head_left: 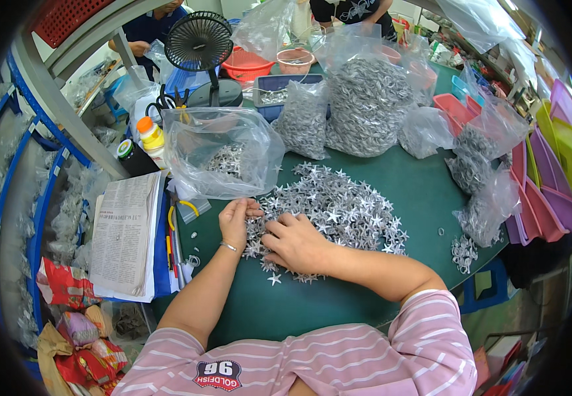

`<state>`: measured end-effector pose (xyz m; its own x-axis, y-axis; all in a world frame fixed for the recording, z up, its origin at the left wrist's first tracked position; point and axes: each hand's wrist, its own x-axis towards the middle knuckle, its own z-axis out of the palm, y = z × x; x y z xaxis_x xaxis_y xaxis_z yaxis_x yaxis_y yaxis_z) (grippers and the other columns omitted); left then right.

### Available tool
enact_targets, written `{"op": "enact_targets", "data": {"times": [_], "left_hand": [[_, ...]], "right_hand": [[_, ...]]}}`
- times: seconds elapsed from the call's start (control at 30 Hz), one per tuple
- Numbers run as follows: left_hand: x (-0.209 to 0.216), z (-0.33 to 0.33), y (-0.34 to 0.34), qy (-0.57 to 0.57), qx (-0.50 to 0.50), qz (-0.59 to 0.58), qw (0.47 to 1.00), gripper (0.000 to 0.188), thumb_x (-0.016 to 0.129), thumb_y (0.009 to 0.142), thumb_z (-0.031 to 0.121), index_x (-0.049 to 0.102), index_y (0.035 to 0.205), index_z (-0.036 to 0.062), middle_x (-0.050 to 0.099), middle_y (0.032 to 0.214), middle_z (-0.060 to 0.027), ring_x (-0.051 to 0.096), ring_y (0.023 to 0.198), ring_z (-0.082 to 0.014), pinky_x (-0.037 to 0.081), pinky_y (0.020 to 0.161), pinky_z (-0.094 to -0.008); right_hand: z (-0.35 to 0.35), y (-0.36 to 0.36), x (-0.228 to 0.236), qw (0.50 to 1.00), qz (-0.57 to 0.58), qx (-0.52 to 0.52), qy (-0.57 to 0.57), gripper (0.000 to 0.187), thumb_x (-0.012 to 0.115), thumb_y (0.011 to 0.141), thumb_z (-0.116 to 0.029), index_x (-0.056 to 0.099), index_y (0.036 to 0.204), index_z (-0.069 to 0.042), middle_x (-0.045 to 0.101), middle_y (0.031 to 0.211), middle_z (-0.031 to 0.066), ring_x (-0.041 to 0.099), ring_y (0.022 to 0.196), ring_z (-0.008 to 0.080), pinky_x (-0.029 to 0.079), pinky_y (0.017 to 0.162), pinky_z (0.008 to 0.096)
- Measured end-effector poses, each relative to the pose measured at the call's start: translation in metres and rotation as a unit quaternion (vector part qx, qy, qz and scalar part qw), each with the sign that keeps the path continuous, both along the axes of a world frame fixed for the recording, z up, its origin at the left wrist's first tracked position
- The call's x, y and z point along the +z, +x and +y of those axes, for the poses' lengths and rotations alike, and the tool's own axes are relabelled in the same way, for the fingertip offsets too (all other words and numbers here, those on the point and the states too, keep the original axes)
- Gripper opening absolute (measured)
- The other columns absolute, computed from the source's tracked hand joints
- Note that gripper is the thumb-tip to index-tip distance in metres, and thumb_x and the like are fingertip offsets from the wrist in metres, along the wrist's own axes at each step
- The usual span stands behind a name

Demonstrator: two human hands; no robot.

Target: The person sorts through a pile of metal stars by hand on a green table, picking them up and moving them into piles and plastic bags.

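A wide heap of small silver star-shaped metal pieces (339, 204) lies on the green table in front of me. At the heap's left edge is my left hand (234, 223), its fingers bent together; whatever sits between the fingertips is too small to make out. My right hand (299, 244) rests palm down on the near left part of the heap, fingers curved and apart, touching the stars. Behind my left hand a clear plastic bag (193, 142) lies with its mouth wide, more silver stars (230, 160) inside it.
Bags of metal pieces (368, 109) stand behind the heap. Left are newspapers (124, 231), yellow-handled scissors (172, 218), a black jar (134, 158) and an orange-capped bottle (150, 135). A fan (199, 43) stands farther back. Small rings (464, 254) and stacked plastic bins (543, 178) are right. Two people are across the table.
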<state>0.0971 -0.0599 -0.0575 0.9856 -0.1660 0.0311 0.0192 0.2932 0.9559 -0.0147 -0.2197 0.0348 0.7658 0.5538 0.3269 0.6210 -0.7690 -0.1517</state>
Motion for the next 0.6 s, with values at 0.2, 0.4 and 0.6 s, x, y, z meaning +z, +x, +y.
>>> {"op": "enact_targets", "data": {"times": [0.2,0.4,0.6], "left_hand": [[0.001,0.0,0.0,0.027,-0.016,-0.017,0.999,0.022,0.054,0.096,0.016,0.063,0.096,-0.0038,0.069,0.088,-0.0131,0.069,0.073,-0.0201,0.053,0.067,-0.0266],[0.002,-0.001,-0.001,0.036,-0.019,-0.024,0.999,0.02,0.053,0.095,0.015,0.063,0.096,-0.0032,0.068,0.088,-0.0123,0.068,0.075,-0.019,0.053,0.07,-0.0274],[0.0,-0.001,0.0,0.037,-0.014,-0.03,0.999,0.018,0.053,0.095,0.011,0.064,0.096,-0.0041,0.069,0.088,-0.0123,0.069,0.075,-0.0191,0.052,0.068,-0.0259]], "right_hand": [[-0.007,-0.046,-0.021,0.996,-0.059,-0.039,0.063,0.023,0.066,0.075,-0.02,0.059,0.095,-0.012,0.055,0.105,0.0051,0.053,0.1,0.0243,0.041,0.076,0.0415],[-0.011,-0.085,-0.051,0.997,-0.043,-0.018,0.063,0.02,0.056,0.078,-0.016,0.061,0.098,-0.013,0.055,0.119,0.0038,0.051,0.107,0.0212,0.037,0.086,0.0397],[-0.012,-0.09,-0.051,0.99,-0.016,-0.028,0.134,0.021,0.06,0.076,-0.013,0.062,0.097,-0.011,0.055,0.122,0.0053,0.052,0.109,0.0238,0.036,0.087,0.0415]]}}
